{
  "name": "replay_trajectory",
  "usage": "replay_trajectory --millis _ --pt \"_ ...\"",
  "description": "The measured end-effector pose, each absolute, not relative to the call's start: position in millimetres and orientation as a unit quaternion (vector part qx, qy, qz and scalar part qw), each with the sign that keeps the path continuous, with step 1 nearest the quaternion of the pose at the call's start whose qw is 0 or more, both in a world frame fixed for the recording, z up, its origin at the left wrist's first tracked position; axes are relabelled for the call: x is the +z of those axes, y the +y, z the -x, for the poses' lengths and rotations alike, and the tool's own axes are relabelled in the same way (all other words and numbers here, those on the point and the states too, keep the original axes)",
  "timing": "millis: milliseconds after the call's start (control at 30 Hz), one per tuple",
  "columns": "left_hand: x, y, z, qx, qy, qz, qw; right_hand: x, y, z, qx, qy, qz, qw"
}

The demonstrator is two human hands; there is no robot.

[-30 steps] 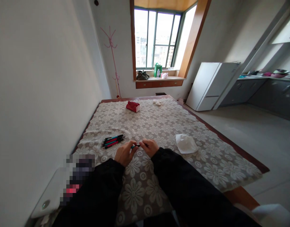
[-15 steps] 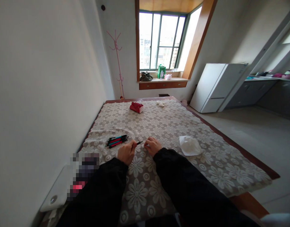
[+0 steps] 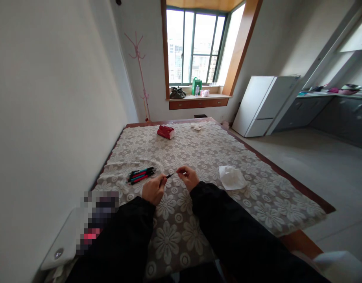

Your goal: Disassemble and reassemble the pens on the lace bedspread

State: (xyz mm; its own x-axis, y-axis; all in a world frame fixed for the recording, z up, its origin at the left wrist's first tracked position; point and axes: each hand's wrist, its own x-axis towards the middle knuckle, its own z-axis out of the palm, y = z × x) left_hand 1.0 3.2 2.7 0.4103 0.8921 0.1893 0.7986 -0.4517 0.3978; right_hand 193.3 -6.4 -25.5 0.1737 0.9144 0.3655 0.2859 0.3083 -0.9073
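My left hand (image 3: 153, 189) grips a pen (image 3: 168, 176) whose dark tip points right and slightly up. My right hand (image 3: 188, 177) hovers just right of that tip, with thumb and forefinger pinched together near it; whether they hold a small part is too small to tell. Both hands rest over a table covered by a grey floral lace cloth (image 3: 204, 157). A small bundle of pens (image 3: 140, 175) with black, teal and red barrels lies on the cloth just left of my left hand.
A crumpled white tissue (image 3: 231, 177) lies right of my hands. A red tissue pack (image 3: 166, 132) and a small white item (image 3: 196, 126) sit at the far end. The white wall runs along the left; a white fridge (image 3: 265, 104) stands at right.
A second ago both hands met on the pen. They have since parted: the left keeps the pen, the right has drawn slightly away from its tip.
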Motion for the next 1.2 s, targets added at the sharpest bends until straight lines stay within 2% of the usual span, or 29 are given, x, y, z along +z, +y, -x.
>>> replay_trajectory --millis 133,600,733,867,967,1033,1200 --pt "5 2 -1 0.185 0.508 -0.831 0.129 -28 -5 -194 0.321 -0.556 0.507 0.575" --pt "4 1 -2 0.199 0.499 -0.832 0.139 -24 -10 -192 0.294 -0.609 0.506 0.536" --pt "2 3 -2 0.229 0.503 -0.817 0.164 -31 -7 -194 0.233 -0.644 0.544 0.486" --pt "-1 6 -2 0.289 0.47 -0.81 0.2 -34 -8 -194 0.138 -0.728 0.556 0.378" --pt "-3 7 -2 0.311 0.455 -0.804 0.222 -29 -12 -193 0.113 -0.735 0.557 0.369" --pt "-5 7 -2 0.327 0.437 -0.805 0.234 -25 -13 -192 0.144 -0.711 0.552 0.411" --pt "-7 5 -3 0.339 0.361 -0.825 0.27 -22 -15 -188 0.363 -0.635 0.478 0.486"
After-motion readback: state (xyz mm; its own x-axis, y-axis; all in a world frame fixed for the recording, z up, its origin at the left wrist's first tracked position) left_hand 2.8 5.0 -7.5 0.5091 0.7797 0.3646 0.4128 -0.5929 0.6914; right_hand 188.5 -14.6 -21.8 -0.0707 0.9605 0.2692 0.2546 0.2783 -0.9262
